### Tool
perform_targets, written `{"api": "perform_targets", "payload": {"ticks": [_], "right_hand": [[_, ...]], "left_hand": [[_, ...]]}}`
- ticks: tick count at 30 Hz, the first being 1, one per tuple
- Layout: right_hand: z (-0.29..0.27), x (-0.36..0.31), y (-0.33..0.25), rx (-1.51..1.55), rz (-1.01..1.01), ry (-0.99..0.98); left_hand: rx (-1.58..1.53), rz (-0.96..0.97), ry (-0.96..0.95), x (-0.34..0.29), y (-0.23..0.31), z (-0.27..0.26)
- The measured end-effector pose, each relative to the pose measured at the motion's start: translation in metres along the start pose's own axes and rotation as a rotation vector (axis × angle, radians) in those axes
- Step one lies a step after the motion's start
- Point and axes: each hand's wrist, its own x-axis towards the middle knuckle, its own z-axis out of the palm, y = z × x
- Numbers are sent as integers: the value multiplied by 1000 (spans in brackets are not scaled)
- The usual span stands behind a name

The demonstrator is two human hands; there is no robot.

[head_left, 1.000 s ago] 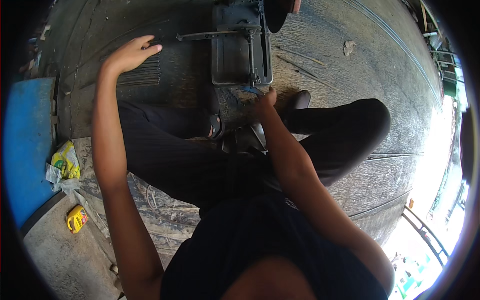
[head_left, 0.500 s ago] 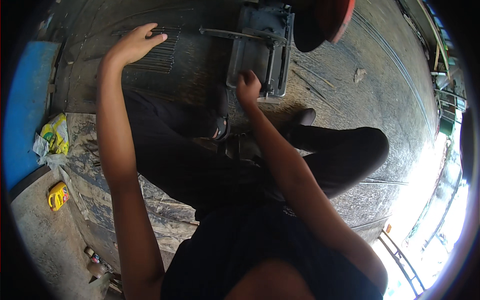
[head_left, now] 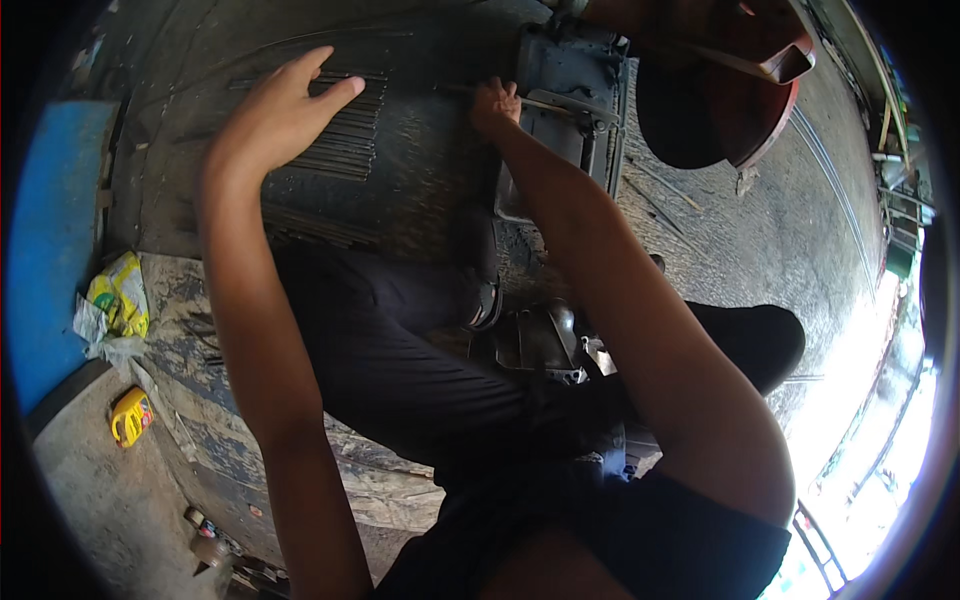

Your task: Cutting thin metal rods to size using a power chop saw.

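My left hand [head_left: 285,115] hovers at or just over a row of thin dark metal rods [head_left: 345,140] lying side by side on the ground. Its fingers are stretched and its thumb stands apart. My right hand [head_left: 495,106] is closed round a thin metal bar [head_left: 545,106] that crosses the flat dark metal base [head_left: 565,70] of a machine. The bar's far left tip shows beyond my fist. A red round guard [head_left: 775,130], dark inside, rises at the right of the base; it looks like a cut-off saw.
Loose rods [head_left: 660,185] lie right of the base, with long thin rods [head_left: 835,170] farther right. A dark metal part [head_left: 545,335] sits between my legs. On the left are a blue panel [head_left: 60,240], a yellow plastic bag [head_left: 120,295] and a yellow jug [head_left: 131,417].
My right hand has moved up from the base's near edge to the crossing bar and closed on it. My left hand stays over the rods. The whole view has shifted slightly.
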Motion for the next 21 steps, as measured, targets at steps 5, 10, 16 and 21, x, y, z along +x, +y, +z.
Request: {"api": "perform_targets", "payload": {"ticks": [5,10,16,21], "right_hand": [[6,10,18,33,-132,106],[-21,-1,16,220,-228,367],[-83,-30,-1,407,-343,724],[-124,-67,-1,573,-380,880]], "left_hand": [[-87,-27,-68,2,4,-1],[-64,-74,-63,2,5,-3],[-90,-49,-23,3,4,-5],[-76,-72,-11,2,5,-7]]}}
